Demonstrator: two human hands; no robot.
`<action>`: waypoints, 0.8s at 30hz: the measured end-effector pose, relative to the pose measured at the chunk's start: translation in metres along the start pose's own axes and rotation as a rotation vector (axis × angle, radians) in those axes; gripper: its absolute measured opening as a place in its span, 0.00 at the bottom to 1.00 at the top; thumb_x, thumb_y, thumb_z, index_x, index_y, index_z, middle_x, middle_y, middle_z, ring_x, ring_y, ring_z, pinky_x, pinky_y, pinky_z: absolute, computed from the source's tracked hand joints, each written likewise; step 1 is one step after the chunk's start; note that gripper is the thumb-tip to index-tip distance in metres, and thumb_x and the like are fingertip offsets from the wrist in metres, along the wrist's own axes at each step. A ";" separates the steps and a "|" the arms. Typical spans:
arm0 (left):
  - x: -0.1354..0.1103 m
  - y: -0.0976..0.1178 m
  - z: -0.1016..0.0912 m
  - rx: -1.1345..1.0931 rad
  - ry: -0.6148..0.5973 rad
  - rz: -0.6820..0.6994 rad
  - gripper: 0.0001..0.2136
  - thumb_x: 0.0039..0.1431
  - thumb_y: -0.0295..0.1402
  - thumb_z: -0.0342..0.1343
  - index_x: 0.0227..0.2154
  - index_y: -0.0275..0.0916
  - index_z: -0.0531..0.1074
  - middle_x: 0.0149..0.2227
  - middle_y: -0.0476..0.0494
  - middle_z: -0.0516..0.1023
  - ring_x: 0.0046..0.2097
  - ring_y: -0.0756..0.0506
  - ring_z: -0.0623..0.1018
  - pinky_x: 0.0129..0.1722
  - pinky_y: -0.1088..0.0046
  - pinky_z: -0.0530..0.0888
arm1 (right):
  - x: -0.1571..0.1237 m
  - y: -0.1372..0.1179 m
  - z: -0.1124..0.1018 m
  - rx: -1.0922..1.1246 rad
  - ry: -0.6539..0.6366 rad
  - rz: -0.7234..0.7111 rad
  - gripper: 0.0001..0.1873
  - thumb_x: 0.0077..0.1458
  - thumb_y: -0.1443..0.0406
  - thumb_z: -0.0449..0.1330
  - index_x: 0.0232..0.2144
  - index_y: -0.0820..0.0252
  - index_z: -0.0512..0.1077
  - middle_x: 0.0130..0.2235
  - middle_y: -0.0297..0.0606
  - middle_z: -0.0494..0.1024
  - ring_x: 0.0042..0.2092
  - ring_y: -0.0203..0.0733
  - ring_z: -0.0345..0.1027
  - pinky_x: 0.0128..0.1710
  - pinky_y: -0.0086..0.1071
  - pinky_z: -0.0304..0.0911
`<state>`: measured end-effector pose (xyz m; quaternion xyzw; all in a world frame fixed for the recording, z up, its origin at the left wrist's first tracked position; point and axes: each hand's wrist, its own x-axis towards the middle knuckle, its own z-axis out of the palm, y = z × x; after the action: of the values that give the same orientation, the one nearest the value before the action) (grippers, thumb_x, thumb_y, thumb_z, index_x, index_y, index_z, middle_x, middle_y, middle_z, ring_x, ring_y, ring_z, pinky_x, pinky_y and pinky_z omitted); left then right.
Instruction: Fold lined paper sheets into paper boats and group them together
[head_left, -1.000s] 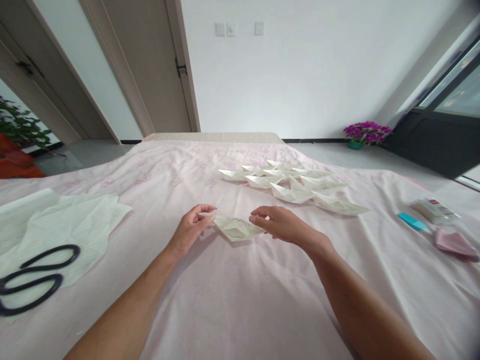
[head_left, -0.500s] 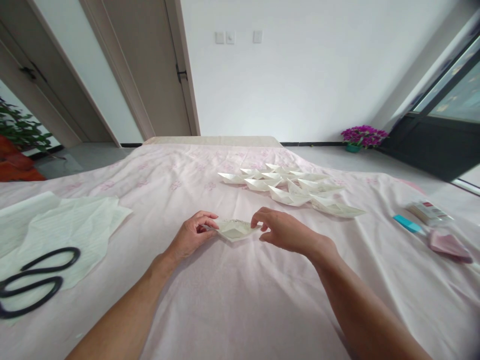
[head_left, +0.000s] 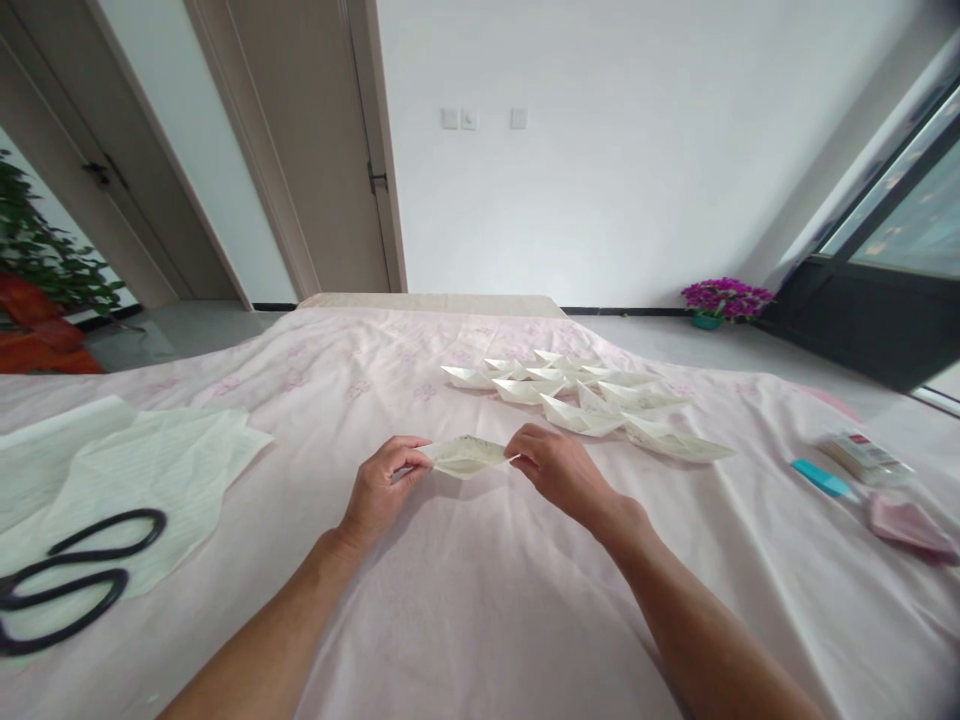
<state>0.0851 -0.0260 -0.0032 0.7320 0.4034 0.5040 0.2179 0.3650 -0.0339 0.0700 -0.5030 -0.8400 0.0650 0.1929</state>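
A small folded paper boat (head_left: 466, 457) of pale, thin paper with dark marks along its upper edge is between my two hands, just over the cloth. My left hand (head_left: 386, 482) pinches its left tip between thumb and fingers. At the opposite tip, my right hand (head_left: 556, 467) grips with thumb and forefinger. Beyond my right hand, several finished-looking paper boats (head_left: 585, 414) stand grouped in rows on the cloth.
A pink floral cloth (head_left: 465, 620) covers the table. To the left, black-handled scissors (head_left: 82, 575) lie on loose paper sheets (head_left: 195, 455). On the right are a blue object (head_left: 821, 477), a clear-wrapped pack (head_left: 864, 455) and a pink item (head_left: 910, 525).
My right fingers, looser before, have closed on the boat's right tip. The boat appears slightly raised and spread wider. The whole view has shifted, with the scene sitting lower in frame.
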 end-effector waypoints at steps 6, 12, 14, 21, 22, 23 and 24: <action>0.000 -0.001 0.006 -0.007 0.025 -0.002 0.07 0.60 0.32 0.56 0.41 0.41 0.74 0.54 0.40 0.70 0.51 0.44 0.75 0.47 0.64 0.78 | -0.003 0.006 -0.008 -0.012 0.024 0.006 0.11 0.61 0.72 0.54 0.31 0.58 0.76 0.37 0.35 0.77 0.36 0.35 0.70 0.34 0.26 0.56; 0.000 -0.006 0.008 0.042 0.102 -0.082 0.16 0.58 0.29 0.54 0.50 0.42 0.66 0.54 0.40 0.69 0.48 0.45 0.77 0.42 0.65 0.79 | -0.012 0.030 -0.020 0.013 0.136 0.177 0.10 0.59 0.71 0.55 0.32 0.59 0.76 0.37 0.36 0.77 0.38 0.38 0.70 0.38 0.28 0.58; 0.000 -0.007 0.008 0.064 0.093 -0.083 0.16 0.58 0.28 0.53 0.50 0.42 0.66 0.52 0.40 0.70 0.47 0.44 0.77 0.42 0.65 0.79 | -0.012 0.039 -0.017 0.011 0.179 0.223 0.09 0.58 0.70 0.55 0.32 0.59 0.76 0.37 0.37 0.77 0.38 0.39 0.70 0.38 0.28 0.58; -0.003 -0.011 0.008 0.104 0.016 -0.039 0.14 0.58 0.26 0.51 0.47 0.42 0.69 0.51 0.42 0.71 0.47 0.45 0.78 0.40 0.66 0.79 | 0.008 0.051 0.000 0.043 0.284 0.246 0.09 0.57 0.70 0.56 0.33 0.59 0.77 0.38 0.38 0.78 0.39 0.40 0.71 0.40 0.29 0.59; -0.003 -0.011 0.009 0.106 0.007 -0.043 0.15 0.58 0.26 0.51 0.48 0.43 0.69 0.51 0.42 0.71 0.46 0.45 0.78 0.40 0.67 0.79 | 0.013 0.051 0.002 0.040 0.279 0.236 0.09 0.58 0.69 0.55 0.33 0.59 0.77 0.38 0.38 0.78 0.40 0.40 0.71 0.40 0.28 0.59; -0.003 -0.012 0.009 0.108 0.001 -0.049 0.15 0.58 0.26 0.51 0.48 0.43 0.69 0.51 0.42 0.71 0.46 0.46 0.78 0.40 0.67 0.79 | 0.018 0.051 0.004 0.035 0.268 0.233 0.09 0.58 0.69 0.55 0.33 0.59 0.77 0.38 0.39 0.78 0.40 0.40 0.71 0.41 0.28 0.59; -0.003 -0.013 0.009 0.108 -0.004 -0.057 0.16 0.58 0.25 0.51 0.48 0.43 0.69 0.51 0.42 0.71 0.46 0.46 0.78 0.40 0.68 0.79 | 0.023 0.051 0.006 0.028 0.251 0.235 0.09 0.59 0.69 0.55 0.34 0.59 0.77 0.39 0.39 0.78 0.41 0.40 0.71 0.41 0.28 0.59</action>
<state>0.0882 -0.0203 -0.0178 0.7319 0.4502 0.4737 0.1928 0.3945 0.0112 0.0551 -0.5990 -0.7437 0.0355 0.2945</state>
